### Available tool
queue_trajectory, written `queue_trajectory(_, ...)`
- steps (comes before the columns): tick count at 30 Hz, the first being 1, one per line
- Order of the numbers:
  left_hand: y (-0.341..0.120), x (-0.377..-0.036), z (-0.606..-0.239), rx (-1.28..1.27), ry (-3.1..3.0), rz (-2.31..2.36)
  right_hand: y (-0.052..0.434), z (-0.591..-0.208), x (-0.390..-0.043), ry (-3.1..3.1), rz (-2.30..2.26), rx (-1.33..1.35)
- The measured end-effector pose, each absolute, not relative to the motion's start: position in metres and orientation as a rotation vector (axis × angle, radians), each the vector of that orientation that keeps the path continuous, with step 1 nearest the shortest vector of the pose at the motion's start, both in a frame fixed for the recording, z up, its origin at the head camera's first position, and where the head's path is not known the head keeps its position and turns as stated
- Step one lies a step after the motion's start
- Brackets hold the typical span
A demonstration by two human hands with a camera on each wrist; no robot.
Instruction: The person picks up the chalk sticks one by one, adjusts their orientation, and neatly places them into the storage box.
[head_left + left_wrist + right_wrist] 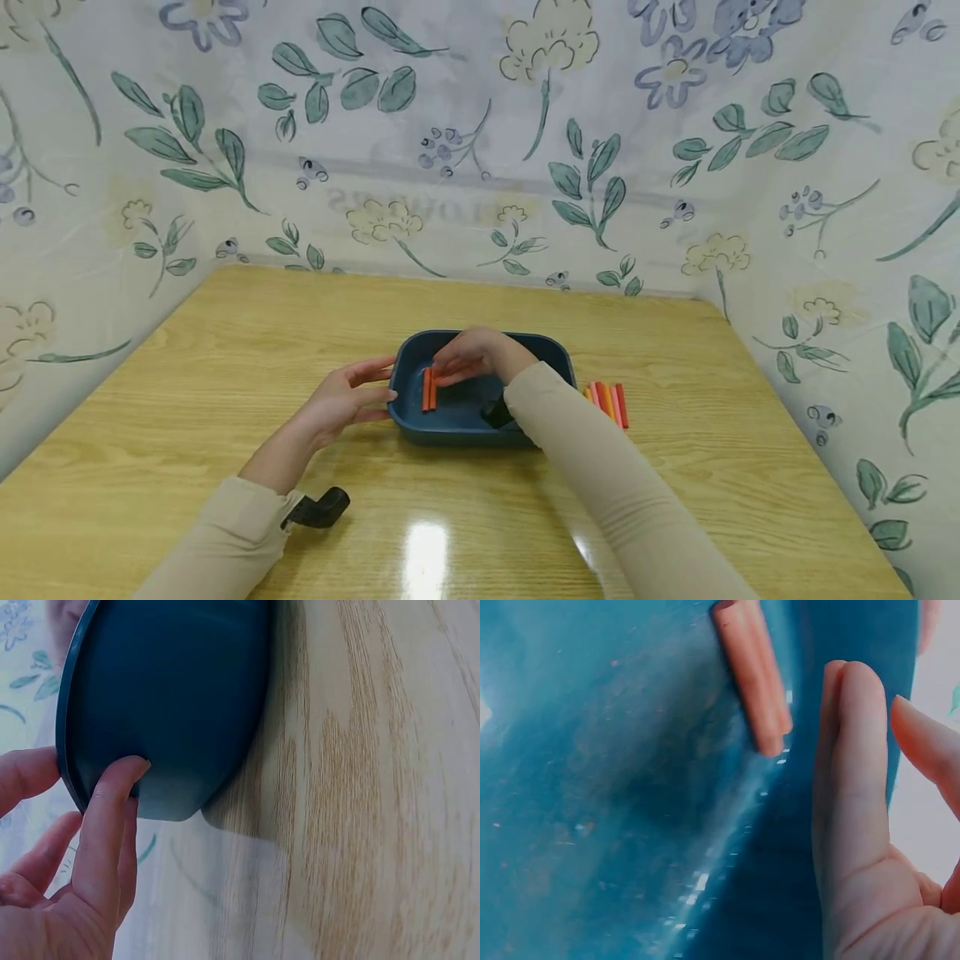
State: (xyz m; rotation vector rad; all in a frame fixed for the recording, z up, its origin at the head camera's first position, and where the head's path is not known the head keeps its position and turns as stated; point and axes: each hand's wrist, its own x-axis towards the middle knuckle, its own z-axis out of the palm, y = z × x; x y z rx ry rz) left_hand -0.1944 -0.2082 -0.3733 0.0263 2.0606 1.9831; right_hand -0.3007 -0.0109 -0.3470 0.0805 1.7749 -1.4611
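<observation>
A dark blue tray [551, 354] sits mid-table. Two orange sticks [427, 389] lie side by side on its floor near the left wall. My left hand [378, 382] rests against the tray's left side with straight fingers; in the left wrist view the thumb [112, 802] presses the tray's outer wall [180, 697] and another finger lies at the rim. My right hand [442, 367] hovers inside the tray just right of the sticks, fingers extended, holding nothing. In the right wrist view its fingers [855, 765] lie beside an orange stick [754, 675] on the tray floor [615, 810].
A small pile of orange, pink and red sticks [609, 402] lies on the wooden table [225, 350] just right of the tray. Floral-patterned walls [480, 125] enclose the table at the back and both sides.
</observation>
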Motion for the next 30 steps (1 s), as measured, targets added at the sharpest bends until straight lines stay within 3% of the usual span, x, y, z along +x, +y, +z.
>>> queue_trajectory(16, -0.209, -0.196, -0.375, 0.059, 2.080, 1.955, -0.006, -0.315, -0.266, 1.722, -1.554, -0.217)
queue_trajectory(30, -0.208, -0.196, -0.374, 0.048, 2.081, 1.964, 0.013, -0.315, -0.225, 1.729, -1.611, -0.311)
